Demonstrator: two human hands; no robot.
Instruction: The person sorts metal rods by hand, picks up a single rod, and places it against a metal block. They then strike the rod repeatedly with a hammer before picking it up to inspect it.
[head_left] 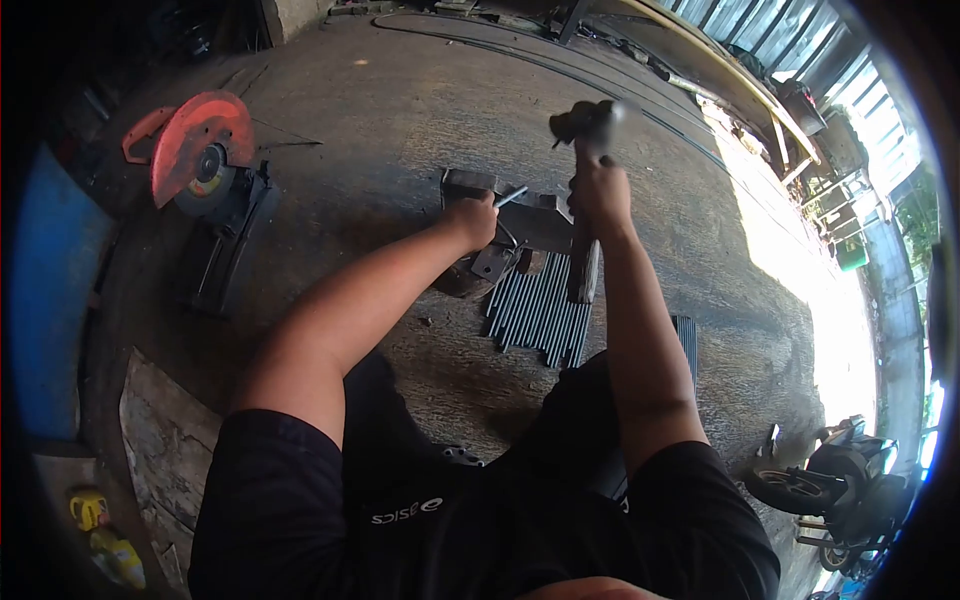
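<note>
Black shorts point(400, 520) nearest camera, white "asics" logo, seen upside down. Rod bundle point(535, 312) flat on concrete floor point(400, 110), just beyond knees; landmark. Left hand point(473, 220) just past rods, fingers closed around short rod point(510, 196) resting on steel block point(530, 215). Right hand point(597, 190) above rods' far end, fingers wrapped around hammer point(585, 125), head raised, blurred. Chop saw point(205, 150) well left of rods, orange guard. Open floor beyond rods. Motorcycle point(830, 490) far right.
</note>
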